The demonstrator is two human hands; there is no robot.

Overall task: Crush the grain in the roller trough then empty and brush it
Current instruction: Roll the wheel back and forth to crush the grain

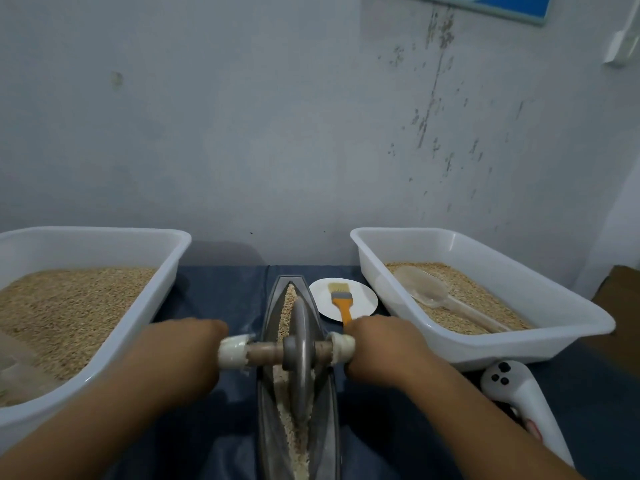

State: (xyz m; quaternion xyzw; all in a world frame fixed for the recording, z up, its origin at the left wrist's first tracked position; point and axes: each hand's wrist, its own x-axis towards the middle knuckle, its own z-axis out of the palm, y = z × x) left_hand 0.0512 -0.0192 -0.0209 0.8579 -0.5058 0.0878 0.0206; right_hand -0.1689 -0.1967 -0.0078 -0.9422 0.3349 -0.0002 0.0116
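Hands grip axle ends: left hand [187, 351] & right hand [377, 348] curled round taped handles, roller wheel [300, 355] mid-trough [268, 393] on grain [287, 310]. Crushing step; next probably roll along trough. Brush [341, 301] waits on plate [363, 299].

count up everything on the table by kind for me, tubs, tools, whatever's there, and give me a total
White tubs holding grain: 2
Metal roller trough: 1
Roller wheel with axle handle, gripped by both hands: 1
Orange-handled brush: 1
White plate under the brush: 1
Clear plastic scoop in the right tub: 1
White handheld device with dark buttons: 1
Total: 8
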